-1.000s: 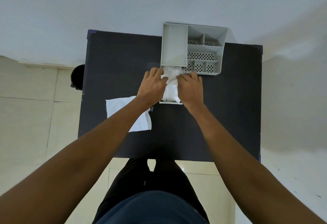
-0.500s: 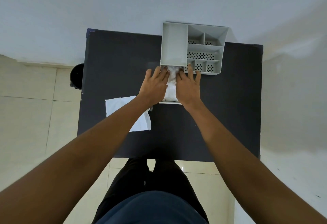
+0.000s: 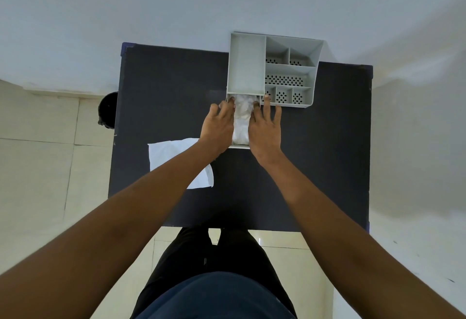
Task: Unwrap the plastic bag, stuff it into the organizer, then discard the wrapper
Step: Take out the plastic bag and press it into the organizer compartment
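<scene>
One crinkly clear plastic bag point(image 3: 241, 117) is seen bunched up in the drawer of the grey organizer point(image 3: 272, 69), just above the middle of the frame. It is pressed between the left hand point(image 3: 219, 127) and the right hand point(image 3: 265, 130), fingers spread flat. The white wrapper point(image 3: 171, 157) is laid lower left on the dark table point(image 3: 164, 86).

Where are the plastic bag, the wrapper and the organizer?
plastic bag point(image 3: 241, 119): head view, crumpled middle between the hands.
wrapper point(image 3: 171, 153): head view, flat white upper part.
organizer point(image 3: 246, 64): head view, floor of tall left compartment.
</scene>
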